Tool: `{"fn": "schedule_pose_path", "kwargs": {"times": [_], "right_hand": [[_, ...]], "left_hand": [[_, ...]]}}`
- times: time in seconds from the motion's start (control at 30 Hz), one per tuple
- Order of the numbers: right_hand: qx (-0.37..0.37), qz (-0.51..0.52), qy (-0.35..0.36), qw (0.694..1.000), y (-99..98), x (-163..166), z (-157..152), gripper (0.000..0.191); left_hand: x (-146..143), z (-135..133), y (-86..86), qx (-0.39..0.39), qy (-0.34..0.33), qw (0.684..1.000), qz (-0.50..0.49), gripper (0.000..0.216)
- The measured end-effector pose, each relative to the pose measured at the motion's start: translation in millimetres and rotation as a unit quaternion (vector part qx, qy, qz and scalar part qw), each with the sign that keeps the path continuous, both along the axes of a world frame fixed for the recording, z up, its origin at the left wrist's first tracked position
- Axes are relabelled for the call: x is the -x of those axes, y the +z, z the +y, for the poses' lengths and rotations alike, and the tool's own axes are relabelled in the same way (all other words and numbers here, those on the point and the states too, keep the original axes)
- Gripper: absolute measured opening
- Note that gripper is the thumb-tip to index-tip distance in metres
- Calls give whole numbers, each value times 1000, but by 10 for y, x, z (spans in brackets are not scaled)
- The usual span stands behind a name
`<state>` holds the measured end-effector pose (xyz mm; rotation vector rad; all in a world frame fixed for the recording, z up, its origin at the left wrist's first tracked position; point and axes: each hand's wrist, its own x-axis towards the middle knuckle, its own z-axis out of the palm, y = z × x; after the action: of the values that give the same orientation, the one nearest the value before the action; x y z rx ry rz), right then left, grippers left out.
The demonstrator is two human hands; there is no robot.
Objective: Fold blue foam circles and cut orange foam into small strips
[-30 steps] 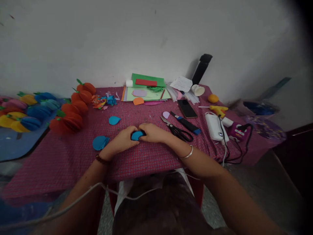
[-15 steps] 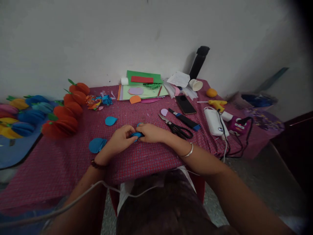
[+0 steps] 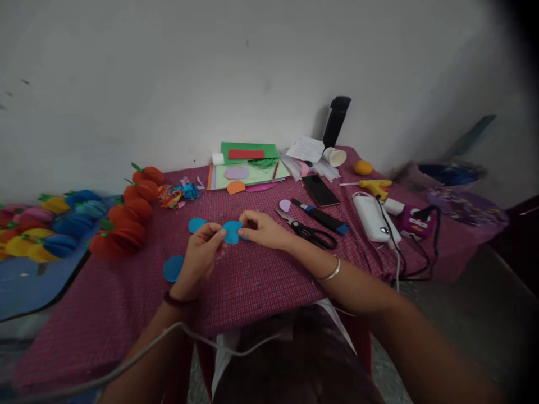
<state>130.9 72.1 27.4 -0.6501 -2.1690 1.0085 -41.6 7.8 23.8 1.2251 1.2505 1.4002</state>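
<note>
Blue paper piece (image 3: 232,232) pinched by both left hand (image 3: 202,255) and right hand (image 3: 261,229); scissors (image 3: 309,233) near right, tablecloth edge (image 3: 269,300) under forearms.

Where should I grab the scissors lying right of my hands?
By the black handle loops, from above on the near right: the scissors lie flat, blades pointing far-left toward the right hand, which pinches the blue paper piece with the left hand.

Red-checked table (image 3: 261,280) bears blue disc (image 3: 173,268), scissors (image 3: 309,233), phone (image 3: 320,191), perhaps a power bank (image 3: 373,216).
</note>
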Motion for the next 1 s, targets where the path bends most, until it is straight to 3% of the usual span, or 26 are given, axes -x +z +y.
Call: {"fn": "schedule_pose_path", "kwargs": {"times": [0.1, 0.4, 0.5, 0.6, 0.67, 0.8, 1.0], "right_hand": [[49, 66, 8, 997, 5, 46, -60, 17], [-41, -10, -25, 999, 30, 23, -113, 17], [51, 40, 54, 996, 84, -12, -119, 17], [220, 100, 183, 953, 127, -39, -128, 27], [276, 112, 228, 927, 128, -41, -135, 34], [302, 127, 260, 908, 59, -15, -129, 37], [296, 134, 267, 907, -2, 14, -100, 38]], "left_hand": [[-28, 6, 4, -5, -7, 1000, -18, 20], [37, -31, 82, -17, -15, 1000, -6, 10], [91, -44, 97, -10, -67, 997, -48, 13], [101, -66, 90, -1, -117, 989, -94, 19], [88, -82, 78, 4, -146, 982, -116, 22], [63, -96, 47, 7, -189, 971, -150, 23], [61, -86, 21, -11, -225, 957, -181, 27]]}}
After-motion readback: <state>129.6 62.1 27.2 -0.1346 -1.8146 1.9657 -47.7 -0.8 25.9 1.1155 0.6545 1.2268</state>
